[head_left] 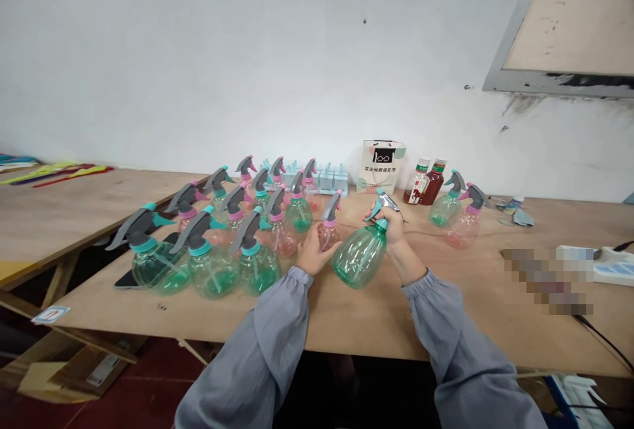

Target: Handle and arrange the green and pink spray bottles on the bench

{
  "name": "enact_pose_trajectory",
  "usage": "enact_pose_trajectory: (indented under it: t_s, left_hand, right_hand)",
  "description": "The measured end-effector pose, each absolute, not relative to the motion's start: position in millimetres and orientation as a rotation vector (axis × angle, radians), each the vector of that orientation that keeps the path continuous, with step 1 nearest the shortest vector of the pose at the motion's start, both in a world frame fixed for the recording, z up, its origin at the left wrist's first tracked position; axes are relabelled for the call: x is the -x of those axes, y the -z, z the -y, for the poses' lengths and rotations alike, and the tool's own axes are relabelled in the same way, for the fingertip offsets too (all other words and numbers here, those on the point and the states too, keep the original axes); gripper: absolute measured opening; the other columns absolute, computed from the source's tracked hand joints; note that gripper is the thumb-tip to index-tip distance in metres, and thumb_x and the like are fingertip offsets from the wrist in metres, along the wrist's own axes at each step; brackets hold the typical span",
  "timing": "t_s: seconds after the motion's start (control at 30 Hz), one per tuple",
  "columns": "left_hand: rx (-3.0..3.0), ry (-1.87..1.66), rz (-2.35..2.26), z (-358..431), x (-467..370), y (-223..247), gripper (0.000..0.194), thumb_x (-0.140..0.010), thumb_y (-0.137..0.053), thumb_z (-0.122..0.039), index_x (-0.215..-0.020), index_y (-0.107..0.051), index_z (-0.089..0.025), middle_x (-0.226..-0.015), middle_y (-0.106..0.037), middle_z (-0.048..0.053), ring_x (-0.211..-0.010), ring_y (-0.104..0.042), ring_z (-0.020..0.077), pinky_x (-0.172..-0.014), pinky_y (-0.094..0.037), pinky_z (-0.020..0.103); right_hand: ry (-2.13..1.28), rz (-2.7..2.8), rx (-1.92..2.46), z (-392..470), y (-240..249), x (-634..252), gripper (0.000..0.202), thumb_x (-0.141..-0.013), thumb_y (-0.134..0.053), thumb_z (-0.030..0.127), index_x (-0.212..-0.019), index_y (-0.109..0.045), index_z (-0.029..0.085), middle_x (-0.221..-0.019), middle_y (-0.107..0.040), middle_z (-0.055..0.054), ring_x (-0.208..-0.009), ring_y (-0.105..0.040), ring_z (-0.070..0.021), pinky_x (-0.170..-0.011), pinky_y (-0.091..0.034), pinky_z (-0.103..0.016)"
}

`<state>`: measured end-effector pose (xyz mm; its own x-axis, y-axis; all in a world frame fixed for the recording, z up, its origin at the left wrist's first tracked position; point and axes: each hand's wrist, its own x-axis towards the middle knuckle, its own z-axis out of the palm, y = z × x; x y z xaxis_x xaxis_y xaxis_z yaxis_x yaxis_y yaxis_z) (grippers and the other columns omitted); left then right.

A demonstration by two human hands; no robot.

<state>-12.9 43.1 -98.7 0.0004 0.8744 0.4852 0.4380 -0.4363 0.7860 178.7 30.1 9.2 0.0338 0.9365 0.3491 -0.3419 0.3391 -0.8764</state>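
Note:
My right hand (393,226) is wrapped round the spray head of a green spray bottle (360,257) with a turquoise collar. That bottle is tilted over the table, its round body leaning down to the left. Beside it, my left hand (314,252) grips the lower body of a pink spray bottle (329,234), which stands upright and is partly covered by the hand. To the left stand several more spray bottles in close rows, among them a green one (260,270) near my left sleeve and a pink one (283,234) behind it.
At the right stand a green bottle (444,210) and a pink bottle (464,228). A paper bag (380,168), two brown drink bottles (424,183) and a light-blue rack (333,179) line the wall. A power strip (617,267) lies far right; a dark phone-like slab (127,280) lies left.

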Motion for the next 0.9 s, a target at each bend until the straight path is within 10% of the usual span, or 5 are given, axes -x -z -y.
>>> enact_pose_trajectory:
  t_s: [0.2, 0.9]
  left_hand:
    - [-1.862, -1.372, -1.415, -39.0, 11.5, 93.9, 0.075, -0.072, -0.079, -0.052, -0.133, -0.046, -0.023, -0.142, -0.056, 0.017, -0.132, -0.052, 0.0403, -0.112, -0.033, 0.064]
    - [-1.933, -1.317, -1.455, -36.7, 10.8, 89.2, 0.075, -0.074, -0.079, -0.045, -0.135, -0.043, -0.019, -0.142, -0.055, 0.017, -0.132, -0.053, 0.0348, -0.113, -0.036, 0.056]
  right_hand:
    - [-1.223, 1.275, 0.630, -23.6, -15.6, -178.2, 0.022, -0.052, -0.054, 0.026, -0.073, -0.060, 0.025, -0.073, -0.070, -0.002, -0.086, -0.069, -0.0254, -0.078, -0.054, -0.038]
    - [-1.058, 1.268, 0.719, -15.6, -6.7, -209.1, 0.010, -0.057, -0.063, 0.028, -0.066, -0.062, 0.024, -0.066, -0.066, 0.000, -0.071, -0.066, -0.0208, -0.070, -0.051, -0.034]
